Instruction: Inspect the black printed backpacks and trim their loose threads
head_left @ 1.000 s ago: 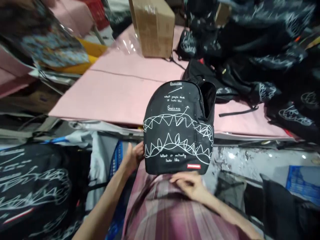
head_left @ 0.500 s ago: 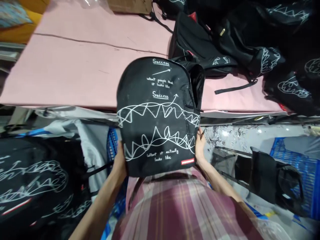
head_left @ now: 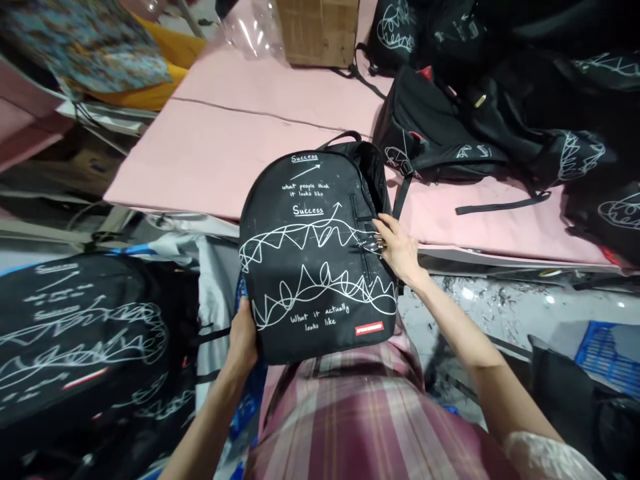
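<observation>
I hold a black backpack [head_left: 315,253] printed with white scribbles and the word "Success", resting against my lap at the pink table's near edge. My left hand [head_left: 244,337] grips its lower left corner, fingers wrapped behind the fabric. My right hand [head_left: 395,243] lies on the bag's right side near the zip, fingers curled onto it. The bag's top is open, with its handle toward the table.
The pink table [head_left: 210,153] carries a cardboard box [head_left: 317,30] at the back and a heap of black backpacks [head_left: 500,120] on the right. More backpacks [head_left: 85,333] lie low on my left. A blue crate [head_left: 605,353] sits on the floor at right.
My right hand has moved up from the bag's lower right edge to its right side by the zip. The bag has tilted a little; my left hand stays at the lower left corner.
</observation>
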The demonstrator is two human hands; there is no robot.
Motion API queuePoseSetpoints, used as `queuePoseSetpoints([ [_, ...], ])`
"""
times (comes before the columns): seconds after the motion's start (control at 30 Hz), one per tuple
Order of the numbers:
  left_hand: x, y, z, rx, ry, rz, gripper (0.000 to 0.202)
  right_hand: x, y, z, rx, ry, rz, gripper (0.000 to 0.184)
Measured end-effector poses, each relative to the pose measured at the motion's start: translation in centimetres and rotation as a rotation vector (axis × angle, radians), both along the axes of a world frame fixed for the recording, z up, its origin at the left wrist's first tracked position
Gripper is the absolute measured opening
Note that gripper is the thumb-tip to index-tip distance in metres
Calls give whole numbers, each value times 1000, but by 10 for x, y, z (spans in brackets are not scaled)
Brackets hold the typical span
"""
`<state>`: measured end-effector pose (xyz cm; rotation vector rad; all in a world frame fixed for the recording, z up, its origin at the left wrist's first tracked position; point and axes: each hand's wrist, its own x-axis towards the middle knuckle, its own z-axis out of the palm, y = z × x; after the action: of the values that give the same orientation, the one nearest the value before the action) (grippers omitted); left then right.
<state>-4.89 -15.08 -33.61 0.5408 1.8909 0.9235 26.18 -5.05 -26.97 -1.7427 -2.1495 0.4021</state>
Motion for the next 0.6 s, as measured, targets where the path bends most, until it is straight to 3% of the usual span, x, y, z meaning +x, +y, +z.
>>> queuePoseSetpoints([
  [0.17,10,1,20,308,400,-236,60,-23,40,16,-119,-398,101,42],
  [0.3,17,7,17,397,608,-341,65,-26,43,22,-152,-521,168,34],
  [0.37,17,6,12,394,649,-370,64,-22,30,24,-154,-532,229,31],
  [0.47,12,5,8,383,682,-425,64,-9,-9,26,-191,-487,391,29],
  [0.53,11,9,12,396,722,-464,62,4,-39,25,-256,-370,499,29],
  [0.6,20,24,21,435,804,-498,57,19,-58,20,-341,-116,536,30],
])
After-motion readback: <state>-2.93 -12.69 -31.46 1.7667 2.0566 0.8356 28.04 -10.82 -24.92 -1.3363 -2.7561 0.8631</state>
